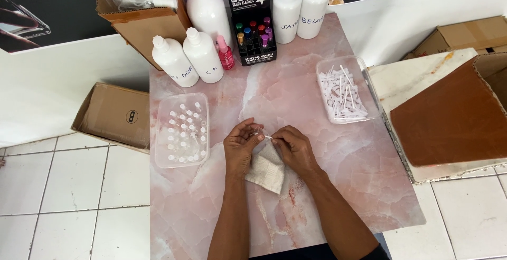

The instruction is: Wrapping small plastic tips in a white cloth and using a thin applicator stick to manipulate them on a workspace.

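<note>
**Small vial held over the cloth at mid-bench**

A pink marbled bench stands on white floor tiles, white plastic bottles ranked along its far edge; at mid-bench both hands pinch one tiny clear vial, the left hand gripping its body, the right hand nipping its tip, above a folded white cloth; the step looks like fitting or wiping the vial; next calls for a steady grip; a clear tray of capped vials sits near the left edge, a clear tray of white sticks near the right edge.
</note>
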